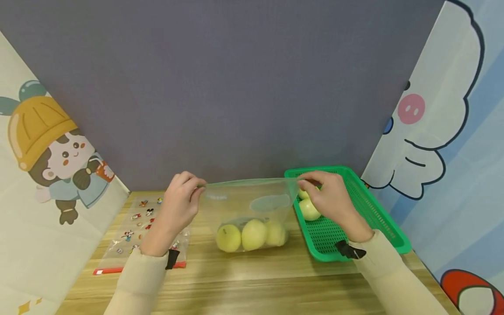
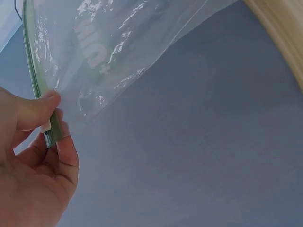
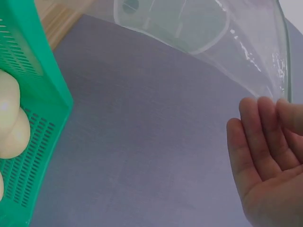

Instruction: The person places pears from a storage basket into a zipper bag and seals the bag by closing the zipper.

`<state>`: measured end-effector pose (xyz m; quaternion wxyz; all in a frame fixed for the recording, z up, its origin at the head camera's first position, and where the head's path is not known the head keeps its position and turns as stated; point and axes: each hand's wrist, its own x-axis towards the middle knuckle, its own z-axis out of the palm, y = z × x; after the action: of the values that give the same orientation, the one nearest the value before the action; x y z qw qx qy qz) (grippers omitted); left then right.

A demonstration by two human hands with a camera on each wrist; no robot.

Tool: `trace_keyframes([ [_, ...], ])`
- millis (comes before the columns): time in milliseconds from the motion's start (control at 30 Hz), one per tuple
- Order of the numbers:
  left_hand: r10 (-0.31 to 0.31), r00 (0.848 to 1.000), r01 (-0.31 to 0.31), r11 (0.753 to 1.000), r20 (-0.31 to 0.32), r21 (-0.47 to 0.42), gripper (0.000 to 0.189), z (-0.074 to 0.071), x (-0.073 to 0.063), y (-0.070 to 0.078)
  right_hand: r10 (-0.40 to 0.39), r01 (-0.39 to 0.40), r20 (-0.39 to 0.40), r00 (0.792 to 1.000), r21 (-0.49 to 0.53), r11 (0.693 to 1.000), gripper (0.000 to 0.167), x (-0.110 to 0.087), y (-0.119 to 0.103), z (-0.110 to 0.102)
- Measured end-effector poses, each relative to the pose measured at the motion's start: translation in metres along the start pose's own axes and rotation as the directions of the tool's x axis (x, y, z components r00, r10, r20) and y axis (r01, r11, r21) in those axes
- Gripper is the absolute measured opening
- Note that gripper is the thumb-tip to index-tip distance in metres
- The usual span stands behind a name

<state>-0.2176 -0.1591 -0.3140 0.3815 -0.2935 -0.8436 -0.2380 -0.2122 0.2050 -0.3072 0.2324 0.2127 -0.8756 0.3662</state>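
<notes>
A clear zip bag (image 1: 236,205) with a green zip strip (image 2: 29,52) hangs spread between both hands. Three round yellow-green fruits (image 1: 253,235), apple- or pear-like, lie at its bottom, close over the table. My left hand (image 1: 179,203) pinches the zip strip's left end between thumb and fingers; a small white piece shows by the thumb in the left wrist view. At the opposite top corner, my right hand (image 1: 328,197) pinches the bag between thumb and index finger, its other fingers fairly straight in the right wrist view.
To the right stands a green perforated basket (image 1: 360,197) holding more pale fruits (image 1: 309,210), partly behind my right hand. A flat clear bag (image 1: 118,245) with cartoon prints and a red zip lies at left, partly under my left forearm. Behind the wooden table (image 1: 244,293) rises a grey panel (image 1: 236,87).
</notes>
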Motion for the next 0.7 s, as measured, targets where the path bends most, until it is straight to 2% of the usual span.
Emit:
trace_keyframes([
  [367,-0.091,0.996,0.091,0.995,-0.003,-0.042,0.009,-0.002,0.015,0.003,0.007,-0.005,-0.106,0.994,0.013,1.0,0.013,0.006,-0.001,-0.003],
  [467,-0.114,0.993,0.115,0.992,0.016,-0.043,0.009,-0.001,0.014,0.003,0.021,-0.019,-0.1,0.995,0.019,1.0,0.013,0.006,0.0,-0.002],
  [700,-0.184,0.981,0.188,0.98,0.068,-0.063,0.014,0.004,0.004,-0.002,0.047,-0.046,-0.03,0.998,0.012,0.999,0.016,0.006,0.003,0.003],
])
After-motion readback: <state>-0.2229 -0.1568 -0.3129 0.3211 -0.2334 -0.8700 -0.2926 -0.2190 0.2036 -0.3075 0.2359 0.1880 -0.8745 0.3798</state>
